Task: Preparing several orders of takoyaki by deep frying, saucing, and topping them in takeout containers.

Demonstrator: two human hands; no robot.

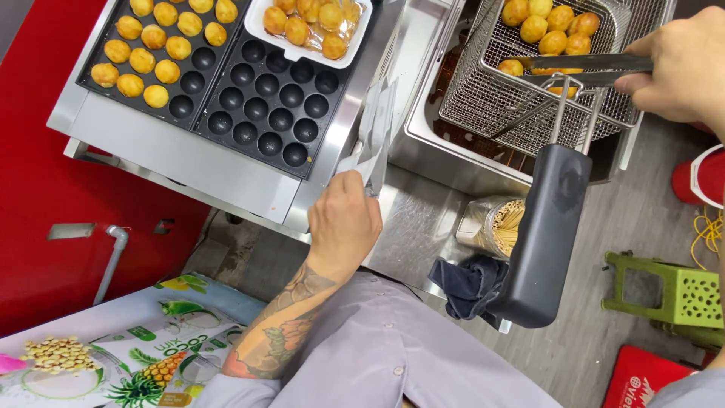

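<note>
Two bare hands at a stainless snack counter, seen from above:
- Right hand (683, 68): closed around metal tongs (585, 64), which reach left over the wire fry basket (529, 98); tong tips lie among the golden fried balls (547, 26) in the basket
- Fry basket: rests on the rim of the steel fryer well (430, 128); its black handle (547, 234) points toward the person
- Left hand (343, 223): fingers curled shut on a clear plastic bag (377, 136), held upright between the griddle and the fryer; forearm tattooed, grey sleeve pushed up
- Black dimpled ball griddle (257, 98): left plate partly filled with browned balls (147, 57), right plate mostly bare hollows
- White tray (260, 26): sits on the griddle's far edge, holds glazed balls
- Jar of wooden skewers (498, 227): just beside the basket handle, near a dark cloth (468, 283) draped at the counter edge
- Green plastic stool (680, 295): on the floor, right side
</note>
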